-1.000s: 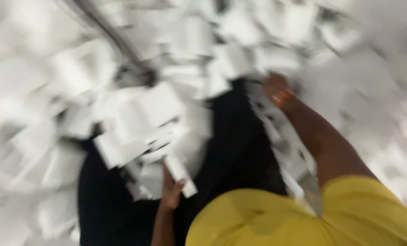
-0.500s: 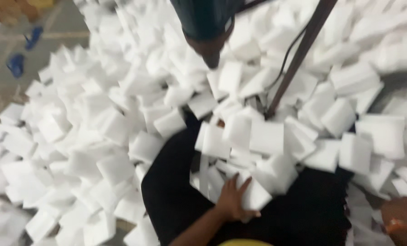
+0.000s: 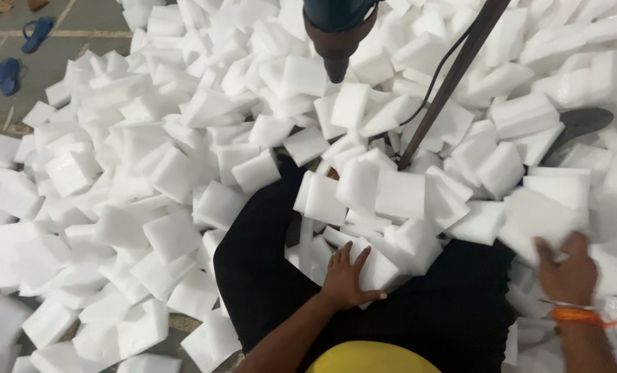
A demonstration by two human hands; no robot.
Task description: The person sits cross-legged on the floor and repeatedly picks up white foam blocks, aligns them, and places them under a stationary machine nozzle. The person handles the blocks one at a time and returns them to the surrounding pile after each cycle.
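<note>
Resting on a white rectangular foam block in the lap, the left hand lies flat, fingers spread

The block sits just ahead of that hand on the black trousers, long axis running away from the body; the right hand grips another white foam slab off to the right, fingers curled on its edge. A dark power drill hangs above the white foam heap

Tool, rod and sandals around the heap

A dark power tool hangs overhead beside a slanted metal rod; blue sandals lie on the floor.
</note>
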